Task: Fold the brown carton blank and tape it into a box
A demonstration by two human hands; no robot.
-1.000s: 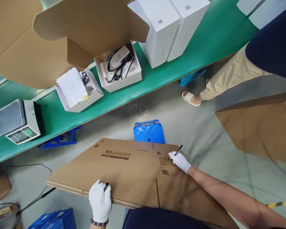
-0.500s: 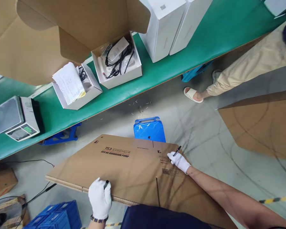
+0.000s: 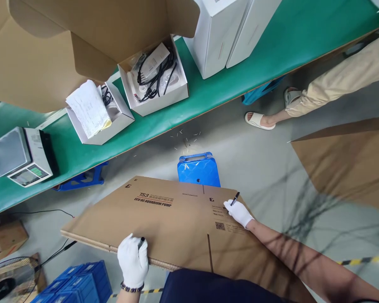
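A flattened brown cardboard carton (image 3: 170, 223) printed "ECO DC AQUARIUM PUMP" lies across my lap. My left hand (image 3: 132, 261), in a white glove, grips the carton's near edge and pinches a small black pen cap (image 3: 141, 242). My right hand (image 3: 238, 211), also gloved, holds a black marker pen (image 3: 235, 198) with its tip down on the printed label area at the carton's far right corner.
A green workbench (image 3: 240, 80) carries two open white boxes (image 3: 154, 80) with cables, tall white boxes (image 3: 227, 29), a scale (image 3: 20, 156) and a large open carton (image 3: 50, 46). A blue stool (image 3: 198, 169) stands ahead. Another person's legs (image 3: 318, 88) are at right; blue crates (image 3: 76, 284) at left.
My hands and the carton have stayed nearly still, the marker resting on the label area. The view shifted slightly, and the other person's legs moved away toward the upper right.
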